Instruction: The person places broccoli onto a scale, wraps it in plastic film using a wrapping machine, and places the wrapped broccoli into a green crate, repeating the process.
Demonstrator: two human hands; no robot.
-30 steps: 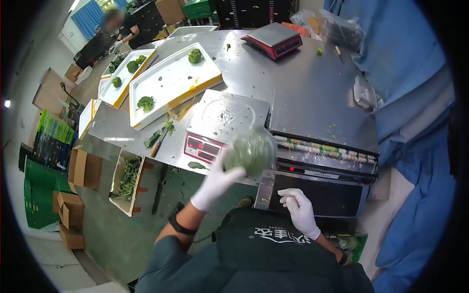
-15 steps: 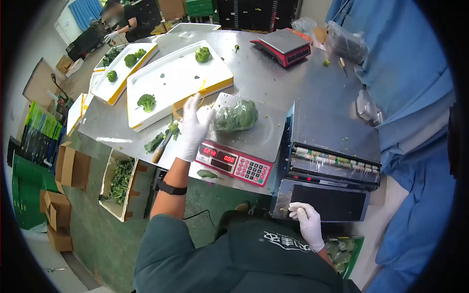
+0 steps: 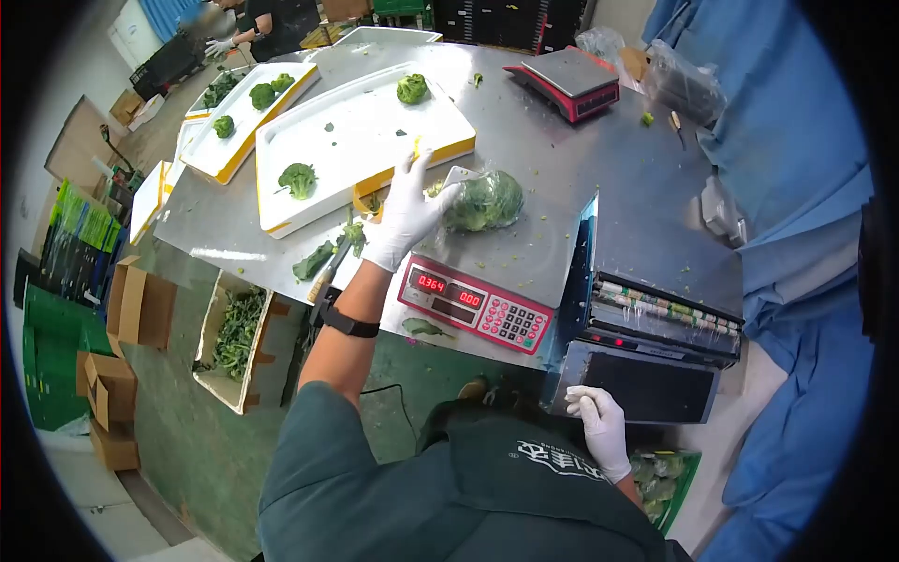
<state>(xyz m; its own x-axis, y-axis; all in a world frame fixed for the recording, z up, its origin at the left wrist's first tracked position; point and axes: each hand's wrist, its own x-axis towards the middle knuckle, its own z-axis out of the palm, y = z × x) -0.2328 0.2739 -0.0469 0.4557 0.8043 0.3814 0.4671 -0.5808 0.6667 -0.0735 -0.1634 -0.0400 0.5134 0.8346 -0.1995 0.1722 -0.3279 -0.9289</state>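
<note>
A plastic-wrapped head of broccoli (image 3: 485, 201) lies on the metal plate of a red-and-white scale (image 3: 476, 304), whose display reads 0.364 and 0.00. My left hand (image 3: 408, 211), in a white glove, is just left of the broccoli with its fingers spread and nothing held. In a white glove too, my right hand (image 3: 599, 426) is near the front edge of the wrapping machine (image 3: 637, 382); its fingertips are pressed together, and whatever they hold is too small to name. A knife (image 3: 328, 272) and cut leaves (image 3: 314, 262) are left of the scale.
White trays (image 3: 361, 140) with broccoli heads stand behind and left. A second red scale (image 3: 567, 84) is at the back. Below are a bin of leaves (image 3: 234, 342), cardboard boxes (image 3: 140, 309) and a green crate (image 3: 676, 487). A co-worker (image 3: 272, 23) stands at the far left.
The view has shifted, so the table things appear further right. My left hand stays open beside the broccoli. The scale reading went from 0.218 to 0.364.
</note>
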